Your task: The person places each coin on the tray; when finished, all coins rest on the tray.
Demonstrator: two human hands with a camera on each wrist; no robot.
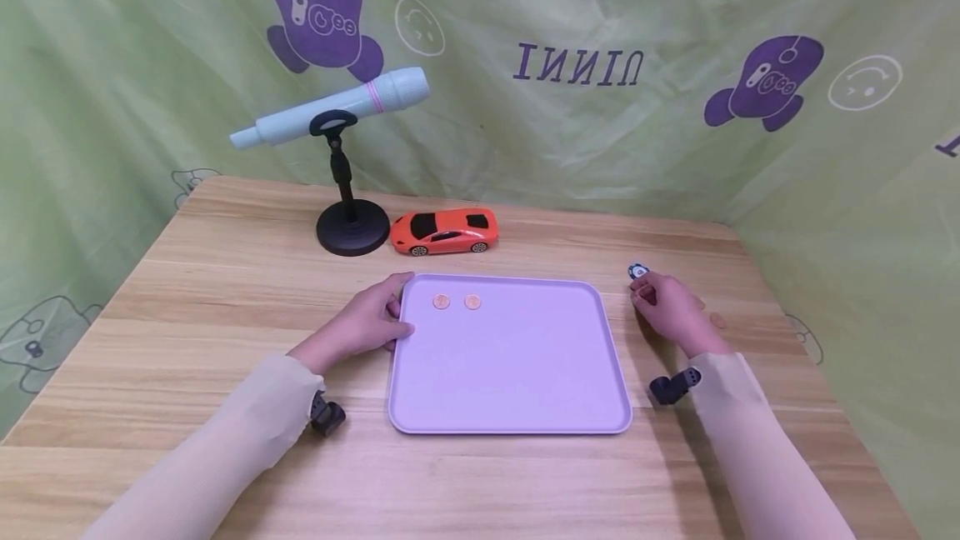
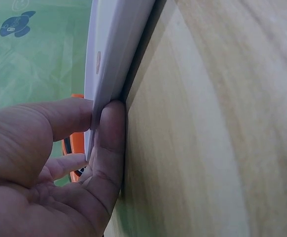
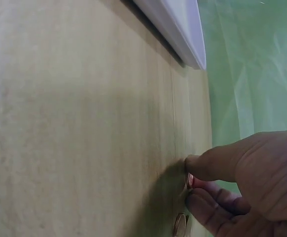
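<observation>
1. Right wrist view: my right hand (image 3: 242,182) pinches a coin (image 3: 189,180) off the table (image 3: 74,123), right of the tray (image 3: 178,24).
2. My left hand (image 1: 367,323) grips the tray's rim; the thin coin could slip from my fingertips.

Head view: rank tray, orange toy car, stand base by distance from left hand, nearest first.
From the left hand:
1. Tray, touching, its left rim under the fingers.
2. Black stand base, behind the hand.
3. Orange toy car, behind and to the right, just beyond the base.

A wooden table (image 1: 225,273) stands against a green printed backdrop (image 1: 600,7).
</observation>
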